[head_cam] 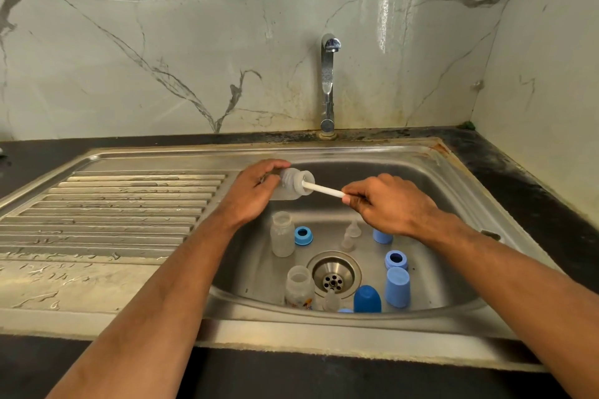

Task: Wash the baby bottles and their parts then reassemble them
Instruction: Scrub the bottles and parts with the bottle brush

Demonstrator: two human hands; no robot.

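The light, frosted plastic baby bottle [290, 186] (likely wet and slippery) is best gripped round its body, as the left hand [254, 193] is curled now, while the right hand [385, 204] pinches the white brush handle [324, 190].

Home kitchen, steel sink [431, 172], marble-look backsplash [162, 42]

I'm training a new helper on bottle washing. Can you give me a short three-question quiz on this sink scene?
1. True or false: water is running from the tap.
2. What does the right hand hold? A) a sponge B) a white brush handle C) a blue cap
3. How many bottles stand in the sink basin, not counting the held bottle in the left hand?

Key: 1. False. 2. B; it enters the held bottle's mouth. 3. Two: the back bottle and the front bottle.
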